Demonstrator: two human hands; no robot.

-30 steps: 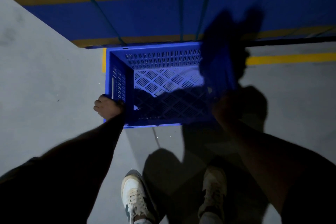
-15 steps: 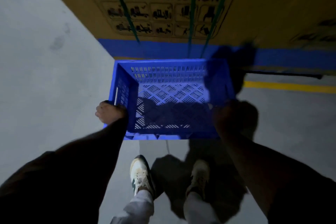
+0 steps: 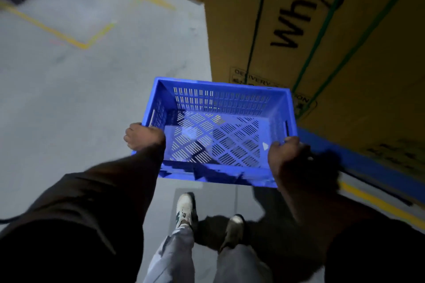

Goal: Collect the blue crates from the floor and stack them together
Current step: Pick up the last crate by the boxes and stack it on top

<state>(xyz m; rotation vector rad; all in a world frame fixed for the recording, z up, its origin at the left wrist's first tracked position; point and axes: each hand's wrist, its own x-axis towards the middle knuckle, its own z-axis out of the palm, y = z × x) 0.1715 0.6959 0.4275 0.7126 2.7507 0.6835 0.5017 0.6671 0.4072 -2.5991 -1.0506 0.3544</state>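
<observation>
Lifted higher since a second ago, the blue crate (image 3: 219,131) now rides at waist height above the grey floor (image 3: 69,99), away from the yellow line. Left hand (image 3: 142,136) and right hand (image 3: 286,155) are each closed around a short side's rim. Empty, perforated and stiff, it looks light; those handle slots suit carrying. Beside it, a strapped cardboard carton (image 3: 322,30) reads "Whirl" and "DELIVERY".

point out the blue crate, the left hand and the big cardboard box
blue crate (image 3: 216,135): head view, on its slotted floor
left hand (image 3: 142,135): head view, on the knuckles gripping the crate's left side
cardboard box (image 3: 287,18): head view, on the printed front face
</observation>
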